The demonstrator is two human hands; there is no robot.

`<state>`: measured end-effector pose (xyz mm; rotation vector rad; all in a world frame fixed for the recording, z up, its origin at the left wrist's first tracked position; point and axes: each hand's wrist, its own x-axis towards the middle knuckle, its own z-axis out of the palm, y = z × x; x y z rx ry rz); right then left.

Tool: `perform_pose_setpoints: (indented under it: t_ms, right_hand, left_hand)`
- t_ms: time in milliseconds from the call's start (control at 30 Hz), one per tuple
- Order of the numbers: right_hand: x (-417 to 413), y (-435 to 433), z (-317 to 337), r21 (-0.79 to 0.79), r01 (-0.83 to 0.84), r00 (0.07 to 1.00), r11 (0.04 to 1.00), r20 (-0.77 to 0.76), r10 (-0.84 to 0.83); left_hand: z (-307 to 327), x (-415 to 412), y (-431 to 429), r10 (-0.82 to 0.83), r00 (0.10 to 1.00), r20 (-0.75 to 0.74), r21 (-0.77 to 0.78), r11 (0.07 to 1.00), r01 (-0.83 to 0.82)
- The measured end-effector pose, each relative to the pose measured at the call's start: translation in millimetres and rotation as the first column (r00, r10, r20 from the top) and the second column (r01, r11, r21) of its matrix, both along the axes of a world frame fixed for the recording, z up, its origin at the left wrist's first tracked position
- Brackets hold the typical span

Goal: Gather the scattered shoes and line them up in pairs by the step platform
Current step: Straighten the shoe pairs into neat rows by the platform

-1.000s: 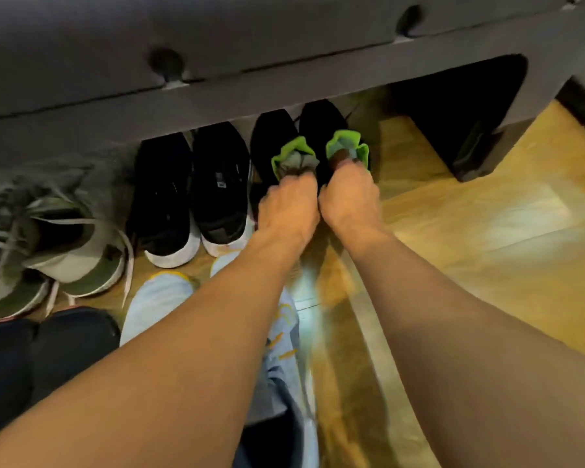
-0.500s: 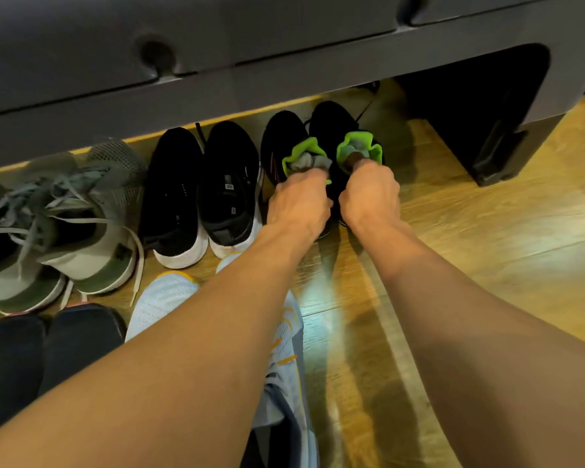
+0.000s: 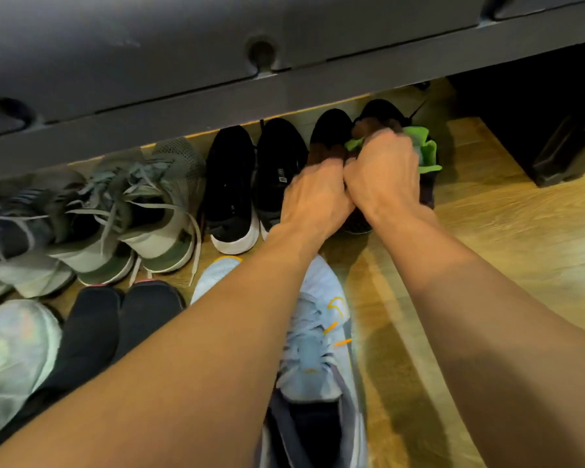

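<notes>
Gripping the collars of the green-lined black shoes (image 3: 333, 128) with left hand (image 3: 313, 197) and right hand (image 3: 382, 170), knuckles touching; fingertips blurred, buried in the openings. Beyond the knuckles, toes at the step platform (image 3: 284, 86) edge. Right of the right hand, bare wooden floor (image 3: 507, 231); just left of the left hand, a black white-soled pair (image 3: 232, 184). Since half a second ago: hands closer, left collar's green mostly covered.

L hand (image 3: 313, 197) grips blk shoe (image 3: 331, 130) | R hand (image 3: 382, 170) grips green-lined shoe (image 3: 428, 153)
</notes>
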<state>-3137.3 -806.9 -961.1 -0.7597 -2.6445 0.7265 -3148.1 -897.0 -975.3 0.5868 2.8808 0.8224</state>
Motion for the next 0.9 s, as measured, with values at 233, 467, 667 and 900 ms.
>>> perform_pose_setpoints:
  t_ms: [233,467,667,900]
  right_hand:
    - [-18,-75,-12,-0.157,-0.326,0.867,0.932,0.343,0.361]
    - [-9,-108,-24,-0.103,-0.274,0.849,0.956,0.441,0.291]
    - [-2,-111,-27,-0.087,-0.281,0.842,0.956,0.456,0.289]
    - [-1,-101,-25,-0.055,-0.289,0.824,0.956,0.494,0.277]
  left_hand:
    - [-6,-14,-103,0.216,0.976,-0.037,-0.266,0.939,-0.218]
    - [-12,-19,-121,0.243,0.969,0.039,-0.409,0.889,-0.206]
    - [-12,-11,-122,0.171,0.980,0.100,-0.362,0.924,-0.124]
    - [-6,-3,-111,0.135,0.983,0.122,-0.323,0.942,-0.089]
